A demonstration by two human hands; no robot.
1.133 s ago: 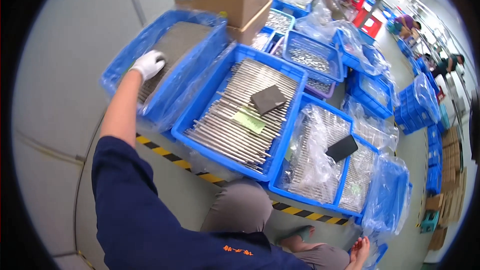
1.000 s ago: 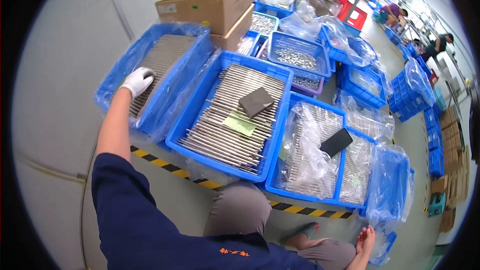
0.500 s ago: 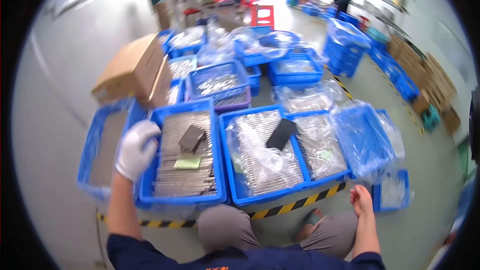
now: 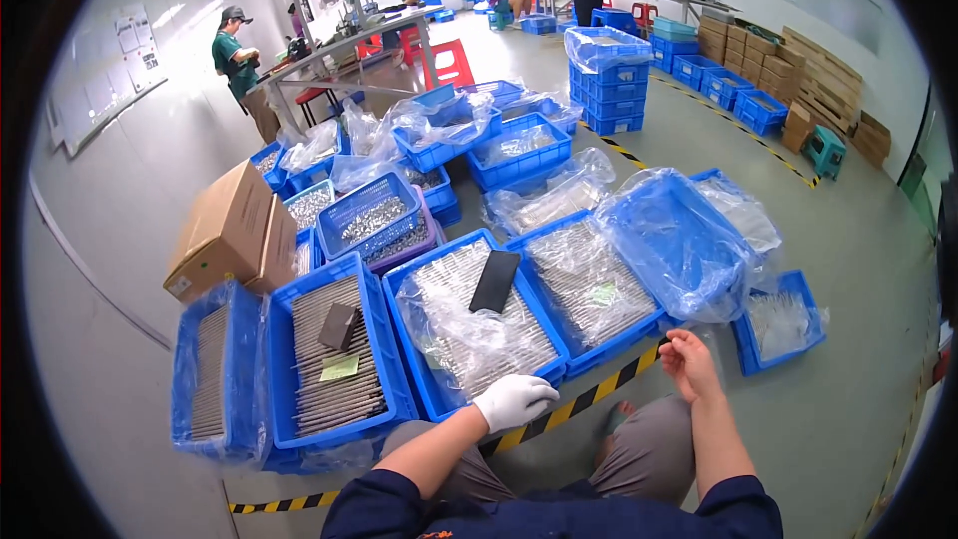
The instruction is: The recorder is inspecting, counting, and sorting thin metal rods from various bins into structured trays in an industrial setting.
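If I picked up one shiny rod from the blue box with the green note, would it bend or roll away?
The rods would probably feel stiff, since they lie straight without sagging. One might roll if pushed, because they look slim and round. It may be heavy for its thinness, as the grey shine suggests metal.

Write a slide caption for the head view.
A gloved left hand and bare right hand near blue bins of metal rods, one also holding a dark block and a green note.
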